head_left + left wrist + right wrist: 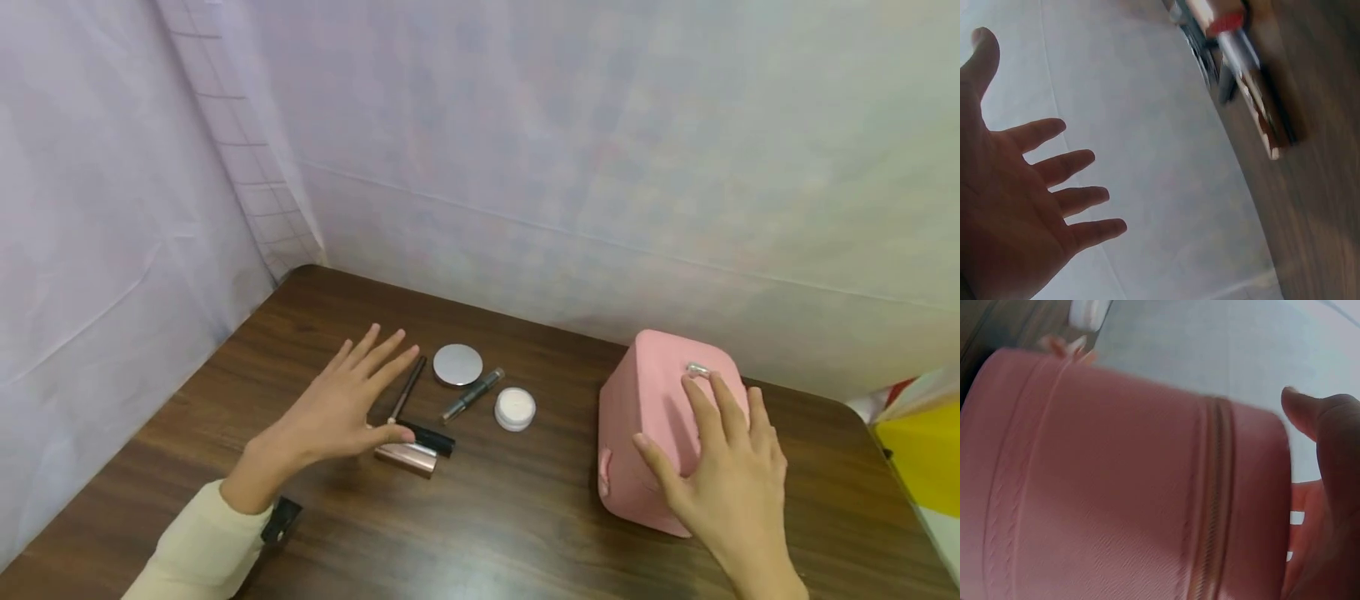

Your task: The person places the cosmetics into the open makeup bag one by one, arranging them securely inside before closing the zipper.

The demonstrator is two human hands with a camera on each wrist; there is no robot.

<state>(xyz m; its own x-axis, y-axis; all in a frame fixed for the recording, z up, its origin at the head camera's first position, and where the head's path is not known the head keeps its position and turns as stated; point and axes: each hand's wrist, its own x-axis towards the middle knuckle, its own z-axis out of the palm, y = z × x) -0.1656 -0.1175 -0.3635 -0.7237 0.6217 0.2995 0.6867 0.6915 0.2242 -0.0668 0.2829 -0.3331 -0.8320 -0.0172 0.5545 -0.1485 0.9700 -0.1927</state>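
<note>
The pink zippered case (663,417) stands on the right part of the desk (510,525), and the right hand (738,475) is much the nearer of the two. That hand comes in from the near right, its fingers spread and slightly bent over the case's upper face, with the thumb towards the left edge. From those fingers the case lies below and to the left, and its upper face looks longer from the cloth side towards the person, roughly along the reach of the forearm. The right wrist view shows the zipper (1213,494) close to the hand's end of the case. The fingers are not closed round anything; whether a fingertip touches the case, or the metal fitting (697,369) beside the fingertips, cannot be told.

The left hand (333,417) is well apart from the case, its fingers stretched wide and holding nothing. Nearest to it are a dark pencil (408,387), a black tube (435,440) and a rose-gold tube (408,457), partly hidden by its thumb in the head view. A round silver compact (458,364), a slim tube (474,395) and a small white jar (515,407) lie between the hands.
</note>
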